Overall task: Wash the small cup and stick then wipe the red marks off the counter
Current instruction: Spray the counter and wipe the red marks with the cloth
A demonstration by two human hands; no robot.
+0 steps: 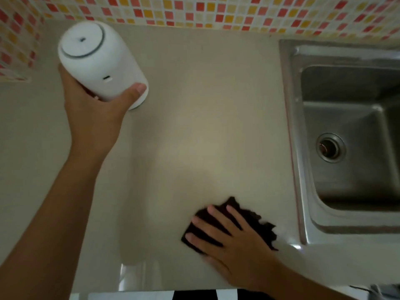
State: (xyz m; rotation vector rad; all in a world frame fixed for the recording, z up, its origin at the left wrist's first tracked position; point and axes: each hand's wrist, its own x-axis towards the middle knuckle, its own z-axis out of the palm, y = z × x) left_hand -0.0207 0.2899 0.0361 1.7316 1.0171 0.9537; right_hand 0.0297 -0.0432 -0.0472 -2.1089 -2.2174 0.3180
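Note:
My left hand [95, 113] grips a tall white cylindrical appliance [99, 61] at the far left of the beige counter [205, 105], tilting it so its base lifts off the surface. My right hand [236, 241] lies flat, fingers spread, pressing a dark brown cloth [255, 217] onto the counter near its front edge, just left of the sink. No red marks show on the bare counter. The small cup and the stick are out of view.
A stainless steel sink [294, 148] with a round drain [330, 147] fills the right side. A mosaic wall of red, orange and cream tiles [216, 11] runs along the back and the left corner. The counter's front edge crosses the bottom.

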